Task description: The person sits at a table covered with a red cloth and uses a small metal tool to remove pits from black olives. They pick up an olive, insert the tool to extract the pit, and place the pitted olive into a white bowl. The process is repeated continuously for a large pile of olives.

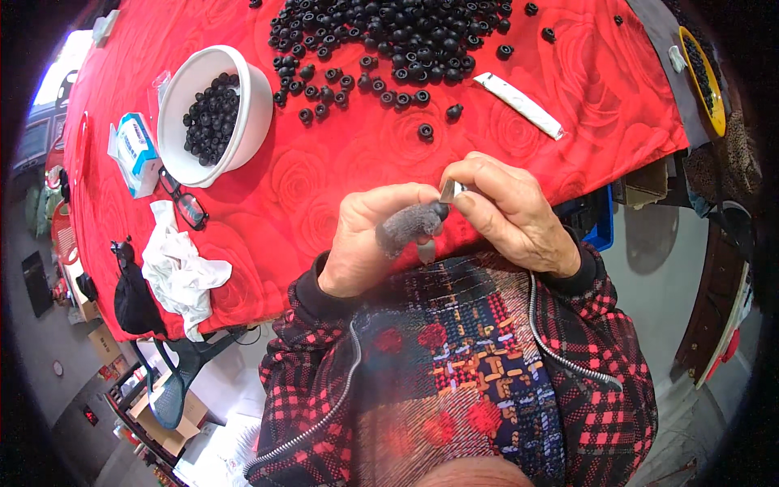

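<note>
My left hand (365, 227) is closed near the table's front edge, with a small black round part (441, 210) at its fingertips. A dark grey fuzzy covering (406, 229) lies over its fingers, and its exact shape is hard to tell. My right hand (507, 213) pinches a small shiny metal blade (449, 192) between thumb and forefinger. The blade meets the black part from above; how its edge sits there is too small to make out. Beyond my hands, a big heap of similar black parts (414, 40) spreads over the table, with a few lying loose nearer to me.
A white bowl (258, 114) of black parts stands at left on the red tablecloth (300, 219). Beside it are a blue-white packet (136, 154), glasses (188, 203), a white cloth (185, 268) and a black cloth (136, 296). A white narrow packet (519, 105) lies right; a yellow tray (704, 81) stands beyond.
</note>
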A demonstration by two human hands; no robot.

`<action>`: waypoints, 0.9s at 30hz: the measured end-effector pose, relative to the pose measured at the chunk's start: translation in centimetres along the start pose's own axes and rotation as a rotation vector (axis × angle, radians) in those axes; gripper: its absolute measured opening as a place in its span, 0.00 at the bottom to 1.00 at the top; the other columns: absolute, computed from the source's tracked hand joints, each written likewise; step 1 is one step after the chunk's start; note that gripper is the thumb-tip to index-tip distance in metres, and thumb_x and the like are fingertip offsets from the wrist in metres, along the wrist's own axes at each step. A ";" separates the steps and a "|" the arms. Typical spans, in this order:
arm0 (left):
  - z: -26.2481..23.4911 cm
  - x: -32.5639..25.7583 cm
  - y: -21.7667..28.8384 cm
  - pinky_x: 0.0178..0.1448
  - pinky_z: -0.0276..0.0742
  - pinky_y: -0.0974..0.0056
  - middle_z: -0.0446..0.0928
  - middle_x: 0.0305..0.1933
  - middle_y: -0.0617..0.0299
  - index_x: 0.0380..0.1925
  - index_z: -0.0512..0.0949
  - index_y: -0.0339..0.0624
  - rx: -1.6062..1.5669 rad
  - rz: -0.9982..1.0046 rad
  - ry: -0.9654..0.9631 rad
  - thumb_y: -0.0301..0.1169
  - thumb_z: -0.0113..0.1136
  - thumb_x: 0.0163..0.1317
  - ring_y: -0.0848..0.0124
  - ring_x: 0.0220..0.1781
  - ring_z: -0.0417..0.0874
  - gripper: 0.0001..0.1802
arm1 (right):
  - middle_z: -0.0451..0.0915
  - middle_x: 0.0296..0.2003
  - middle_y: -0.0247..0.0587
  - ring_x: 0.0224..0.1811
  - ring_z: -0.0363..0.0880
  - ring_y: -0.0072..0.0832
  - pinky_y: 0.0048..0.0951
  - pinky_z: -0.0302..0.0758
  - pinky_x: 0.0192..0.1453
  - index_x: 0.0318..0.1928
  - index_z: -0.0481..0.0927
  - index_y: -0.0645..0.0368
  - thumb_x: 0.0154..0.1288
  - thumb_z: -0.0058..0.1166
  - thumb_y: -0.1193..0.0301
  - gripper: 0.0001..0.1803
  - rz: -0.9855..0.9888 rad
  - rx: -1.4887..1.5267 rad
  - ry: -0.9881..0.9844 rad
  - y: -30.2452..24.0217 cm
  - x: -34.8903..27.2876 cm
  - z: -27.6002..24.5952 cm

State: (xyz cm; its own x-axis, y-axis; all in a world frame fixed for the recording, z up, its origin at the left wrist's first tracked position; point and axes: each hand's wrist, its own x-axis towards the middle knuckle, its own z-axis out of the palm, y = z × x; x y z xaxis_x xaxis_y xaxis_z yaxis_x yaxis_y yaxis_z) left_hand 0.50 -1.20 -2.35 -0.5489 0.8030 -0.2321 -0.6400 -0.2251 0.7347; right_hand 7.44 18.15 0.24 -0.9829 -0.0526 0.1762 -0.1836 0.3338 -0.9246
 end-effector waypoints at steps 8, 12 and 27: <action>-0.3 0.3 0.1 0.32 0.76 0.71 0.79 0.35 0.59 0.46 0.78 0.33 0.033 -0.035 -0.015 0.28 0.56 0.64 0.74 0.30 0.80 0.13 | 0.75 0.30 0.48 0.33 0.77 0.42 0.36 0.73 0.36 0.40 0.74 0.64 0.65 0.49 0.72 0.07 -0.004 0.015 -0.022 0.5 0.2 -0.1; -0.5 0.4 0.1 0.32 0.76 0.71 0.79 0.35 0.59 0.47 0.78 0.33 0.004 -0.039 -0.034 0.29 0.56 0.64 0.73 0.31 0.80 0.13 | 0.70 0.29 0.42 0.30 0.70 0.32 0.29 0.66 0.36 0.42 0.73 0.66 0.67 0.46 0.72 0.09 -0.008 0.059 -0.028 1.1 0.0 0.1; -0.8 0.6 0.2 0.31 0.77 0.70 0.80 0.33 0.59 0.46 0.78 0.33 0.017 -0.073 -0.020 0.28 0.56 0.64 0.73 0.30 0.80 0.13 | 0.75 0.30 0.47 0.32 0.77 0.42 0.36 0.72 0.35 0.39 0.74 0.64 0.63 0.50 0.75 0.06 0.008 0.034 -0.045 0.7 0.5 -0.2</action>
State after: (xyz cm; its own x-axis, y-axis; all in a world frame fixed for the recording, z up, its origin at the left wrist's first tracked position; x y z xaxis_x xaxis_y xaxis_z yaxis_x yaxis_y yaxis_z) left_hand -0.34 -1.21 -2.82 -0.4903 0.8279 -0.2725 -0.6682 -0.1563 0.7274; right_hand 6.86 18.61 -0.28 -0.9838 -0.0928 0.1537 -0.1749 0.3020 -0.9371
